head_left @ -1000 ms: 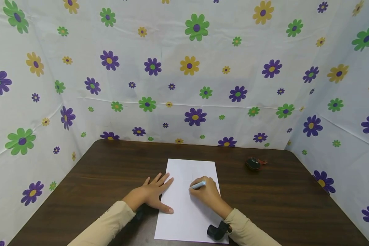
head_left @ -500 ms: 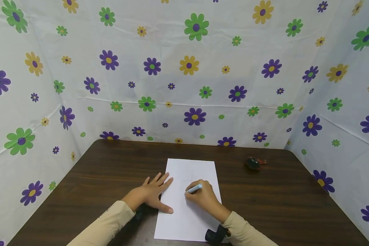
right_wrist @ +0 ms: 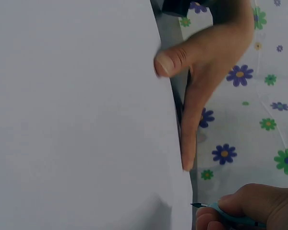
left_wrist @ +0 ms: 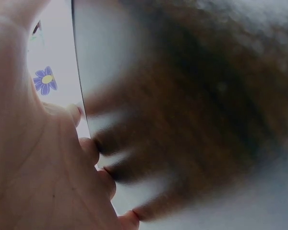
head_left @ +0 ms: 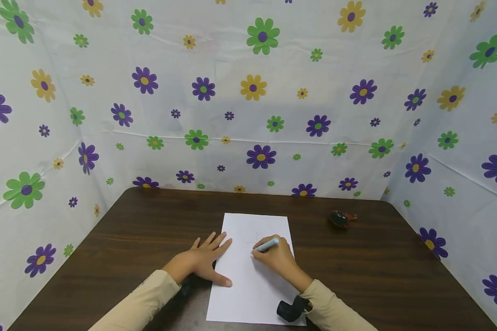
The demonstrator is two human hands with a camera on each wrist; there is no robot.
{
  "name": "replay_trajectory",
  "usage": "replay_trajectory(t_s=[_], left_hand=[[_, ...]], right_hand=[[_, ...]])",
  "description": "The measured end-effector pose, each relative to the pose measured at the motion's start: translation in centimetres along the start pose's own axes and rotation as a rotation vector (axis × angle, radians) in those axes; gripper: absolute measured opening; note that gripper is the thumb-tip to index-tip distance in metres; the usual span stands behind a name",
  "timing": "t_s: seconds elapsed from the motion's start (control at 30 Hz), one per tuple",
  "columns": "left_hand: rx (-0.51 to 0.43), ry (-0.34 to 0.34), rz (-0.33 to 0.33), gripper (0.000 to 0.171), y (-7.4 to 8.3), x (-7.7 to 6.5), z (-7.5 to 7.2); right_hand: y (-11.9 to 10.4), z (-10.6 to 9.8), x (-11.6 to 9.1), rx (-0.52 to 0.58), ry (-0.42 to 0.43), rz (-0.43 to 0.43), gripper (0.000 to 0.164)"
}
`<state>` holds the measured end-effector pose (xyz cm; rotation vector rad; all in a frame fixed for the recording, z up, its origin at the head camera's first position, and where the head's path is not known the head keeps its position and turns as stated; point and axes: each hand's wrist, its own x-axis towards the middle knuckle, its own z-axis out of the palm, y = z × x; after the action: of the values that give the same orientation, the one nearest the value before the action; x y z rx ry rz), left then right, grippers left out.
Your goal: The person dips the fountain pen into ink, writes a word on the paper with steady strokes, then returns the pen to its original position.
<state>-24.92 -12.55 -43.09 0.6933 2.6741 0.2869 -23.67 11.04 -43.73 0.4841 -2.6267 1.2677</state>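
Observation:
A white sheet of paper [head_left: 232, 305] lies on the dark wooden table, with faint thin crossing lines [head_left: 257, 237] in its upper part. My left hand [head_left: 203, 261] rests flat with spread fingers over the sheet's left edge, thumb and fingertips on the paper. My right hand [head_left: 278, 259] pinches a light blue pen [head_left: 268, 244], its tip close over the paper just below the crossing lines. In the right wrist view the pen [right_wrist: 214, 206] shows a dark pointed tip between thumb and fingers. The left wrist view shows the left palm [left_wrist: 48, 177] close up.
A small dark rounded object with orange-brown parts [head_left: 339, 219] sits at the back right of the brown table [head_left: 368, 257]. A black device [head_left: 290, 311] is at the right wrist, over the paper's lower corner. A white flower-print cloth [head_left: 215, 59] surrounds the table.
The right hand with the pen slid slightly left and down, then came back up and right, the pen tilting with it. The left hand has stayed in place on the paper.

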Motion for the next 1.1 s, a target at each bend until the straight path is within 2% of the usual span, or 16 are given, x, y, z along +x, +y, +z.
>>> replay_trajectory(t_s=[0.13,0.3,0.63,1.1], left_hand=[[-0.01,-0.007,0.005,0.113,0.0,-0.1,0.0],[-0.012,-0.012,0.006,0.114,-0.1,-0.1,0.0],[-0.003,-0.009,0.009,0.113,0.0,-0.1,-0.1],[-0.002,-0.008,0.002,0.113,0.0,0.0,0.0]], right_hand=[[0.9,-0.9,0.8,0.004,0.053,0.087,0.003],[1.4,-1.3,1.5,-0.02,0.051,0.151,0.004],[1.7,-1.1,2.0,-0.005,0.02,0.167,0.004],[1.5,-0.9,1.8,-0.044,0.035,0.138,0.003]])
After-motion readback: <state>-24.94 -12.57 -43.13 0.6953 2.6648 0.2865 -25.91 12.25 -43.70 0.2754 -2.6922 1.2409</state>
